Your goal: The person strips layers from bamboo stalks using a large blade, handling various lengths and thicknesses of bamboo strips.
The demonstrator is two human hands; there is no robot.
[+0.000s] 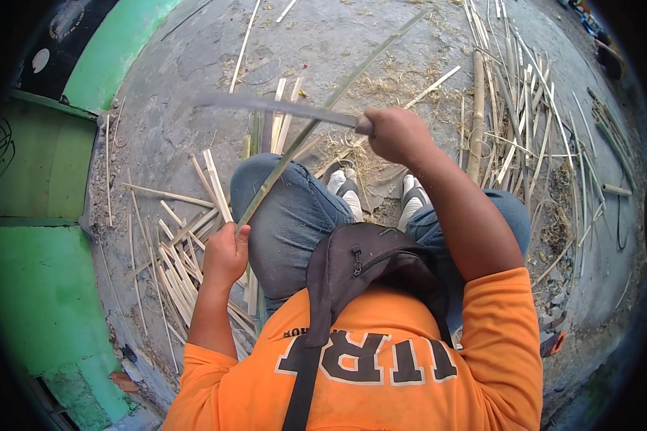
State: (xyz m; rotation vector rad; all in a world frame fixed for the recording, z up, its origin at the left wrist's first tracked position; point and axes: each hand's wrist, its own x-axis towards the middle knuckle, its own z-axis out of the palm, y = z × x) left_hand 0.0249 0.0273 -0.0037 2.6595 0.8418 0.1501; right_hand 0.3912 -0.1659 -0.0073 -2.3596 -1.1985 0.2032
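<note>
My left hand (pixel 225 253) is closed round the near end of a long green bamboo strip (pixel 352 77). The strip slants away over my left knee toward the far right. In my right hand (pixel 397 135) is the handle of a long-bladed knife (pixel 295 109). Its blade points left and crosses the strip; the blade's tip is blurred. Whether the blade touches the strip or is just above it, I cannot tell.
Pale split bamboo strips (pixel 176 284) lie heaped by my left leg. More strips and poles (pixel 478 108) spread along the right. Shavings (pixel 377 86) litter the concrete beyond my sandalled feet (pixel 346 192). A green wall (pixel 47 287) stands at left. A dark bag (pixel 366 262) rests on my lap.
</note>
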